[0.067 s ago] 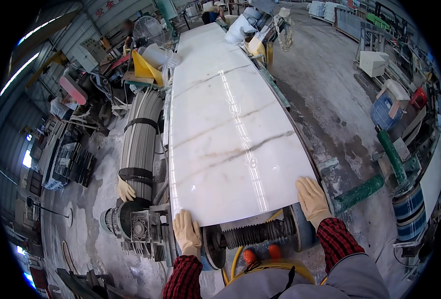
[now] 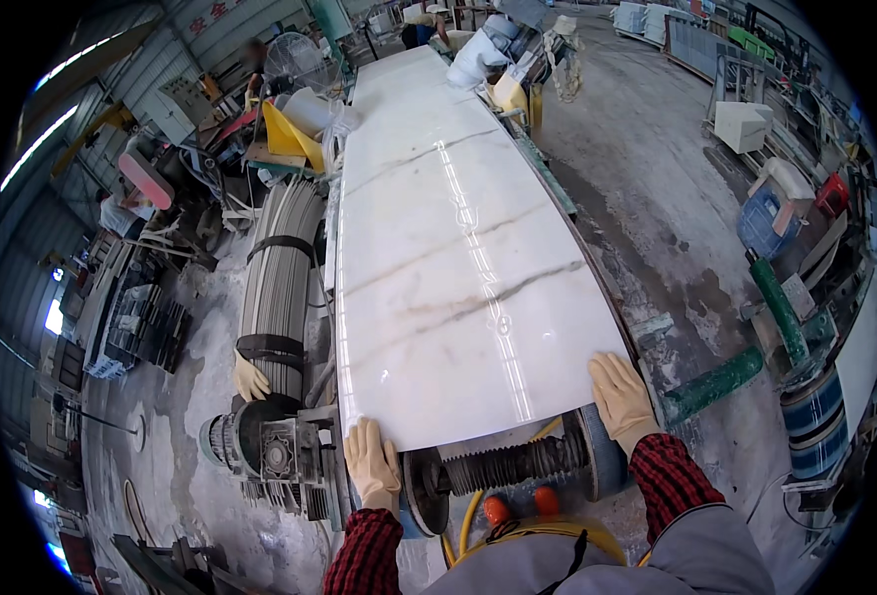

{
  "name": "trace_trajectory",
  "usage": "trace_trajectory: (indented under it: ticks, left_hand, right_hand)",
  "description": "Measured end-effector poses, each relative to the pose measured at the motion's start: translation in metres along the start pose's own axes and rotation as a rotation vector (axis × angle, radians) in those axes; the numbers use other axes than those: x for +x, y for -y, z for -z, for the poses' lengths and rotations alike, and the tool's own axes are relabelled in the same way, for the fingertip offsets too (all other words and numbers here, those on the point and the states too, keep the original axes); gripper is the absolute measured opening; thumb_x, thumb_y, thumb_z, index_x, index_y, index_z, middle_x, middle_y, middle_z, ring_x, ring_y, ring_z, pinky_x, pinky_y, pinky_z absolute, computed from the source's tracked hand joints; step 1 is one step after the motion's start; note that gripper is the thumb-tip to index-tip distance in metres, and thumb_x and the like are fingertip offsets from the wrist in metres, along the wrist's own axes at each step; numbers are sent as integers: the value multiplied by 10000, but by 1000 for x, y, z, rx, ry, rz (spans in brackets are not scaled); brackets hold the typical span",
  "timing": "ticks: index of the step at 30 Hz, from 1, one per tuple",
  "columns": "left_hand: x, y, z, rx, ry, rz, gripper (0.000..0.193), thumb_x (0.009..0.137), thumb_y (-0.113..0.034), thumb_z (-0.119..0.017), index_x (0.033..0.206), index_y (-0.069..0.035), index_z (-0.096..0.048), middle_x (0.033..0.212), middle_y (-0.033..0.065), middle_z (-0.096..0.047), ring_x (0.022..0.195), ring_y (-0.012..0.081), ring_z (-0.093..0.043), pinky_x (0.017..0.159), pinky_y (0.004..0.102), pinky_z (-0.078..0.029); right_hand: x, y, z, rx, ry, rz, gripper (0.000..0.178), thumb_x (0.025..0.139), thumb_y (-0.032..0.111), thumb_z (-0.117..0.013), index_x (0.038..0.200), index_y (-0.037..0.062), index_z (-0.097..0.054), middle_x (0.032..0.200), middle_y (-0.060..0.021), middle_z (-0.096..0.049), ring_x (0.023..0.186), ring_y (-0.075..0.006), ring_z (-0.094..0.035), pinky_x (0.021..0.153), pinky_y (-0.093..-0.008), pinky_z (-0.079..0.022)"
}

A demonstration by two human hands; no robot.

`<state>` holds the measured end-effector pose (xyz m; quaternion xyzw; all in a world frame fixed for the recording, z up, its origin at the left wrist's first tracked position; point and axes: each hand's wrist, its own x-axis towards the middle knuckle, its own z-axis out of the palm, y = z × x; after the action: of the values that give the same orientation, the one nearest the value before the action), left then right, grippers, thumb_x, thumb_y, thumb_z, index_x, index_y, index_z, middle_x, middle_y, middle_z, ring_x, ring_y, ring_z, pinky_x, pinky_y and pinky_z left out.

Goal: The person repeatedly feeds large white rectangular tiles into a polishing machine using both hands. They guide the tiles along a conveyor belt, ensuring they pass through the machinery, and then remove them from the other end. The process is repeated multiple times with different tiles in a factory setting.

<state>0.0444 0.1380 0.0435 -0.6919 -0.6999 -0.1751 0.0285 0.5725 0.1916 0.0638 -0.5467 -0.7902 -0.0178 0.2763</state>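
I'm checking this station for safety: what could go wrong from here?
The left hand and right hand lie at the near corners of the white slab, near the dark ridged roller; they might get pinched if it turned. The yellow hose beside the orange shoes could become a trip hazard.

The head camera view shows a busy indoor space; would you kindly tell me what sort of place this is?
Probably a stone-processing workshop: a long, glossy, veined white slab lies centrally, a gearmotor sits left of its near end, and a large caged fan stands farther back.
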Motion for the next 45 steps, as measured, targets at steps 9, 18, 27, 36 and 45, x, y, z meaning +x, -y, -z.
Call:
trace_trajectory:
  ticks: [9, 18, 27, 36, 45]
  left_hand:
    - [-7, 5, -7, 29, -18, 3, 568, 1155, -240, -698, 1660, 13, -638, 1761, 295, -640, 1646, 530, -544, 1416, 635, -373]
    - [-10, 0, 1, -13, -23, -6, 557, 1155, -234, -700, 1644, 27, -646, 1738, 298, -651, 1625, 519, -557, 1398, 625, -392]
    - [-14, -2, 2, 10, -49, -19, 538, 1148, -226, -700, 1621, 26, -653, 1709, 299, -665, 1599, 520, -565, 1384, 630, -399]
    - [-17, -3, 3, 27, -38, -12, 539, 1137, -227, -695, 1616, 15, -645, 1728, 294, -648, 1596, 508, -559, 1383, 618, -392]
    - [-20, -3, 4, 15, -34, -3, 528, 1137, -227, -694, 1605, 13, -650, 1724, 290, -652, 1591, 506, -563, 1386, 620, -390]
  right_hand:
    - [-6, 1, 2, -1, 29, -20, 410, 1157, 124, -729, 1544, -5, -704, 1640, -225, -719, 1557, -492, -644, 1340, -575, -528]
    - [-11, 0, 0, 10, 17, -21, 412, 1165, 132, -728, 1553, -4, -722, 1644, -225, -735, 1572, -486, -651, 1357, -574, -519]
    - [-15, 2, 1, -4, 1, -13, 385, 1170, 149, -728, 1527, 3, -737, 1633, -217, -738, 1554, -479, -658, 1343, -571, -529]
    - [-12, 9, 10, -11, -9, 2, 358, 1149, 130, -729, 1482, -2, -717, 1579, -214, -735, 1494, -472, -669, 1295, -562, -554]
    - [-11, 14, 16, 2, -8, 6, 347, 1142, 103, -722, 1472, -5, -711, 1566, -218, -729, 1483, -467, -671, 1286, -557, -557]
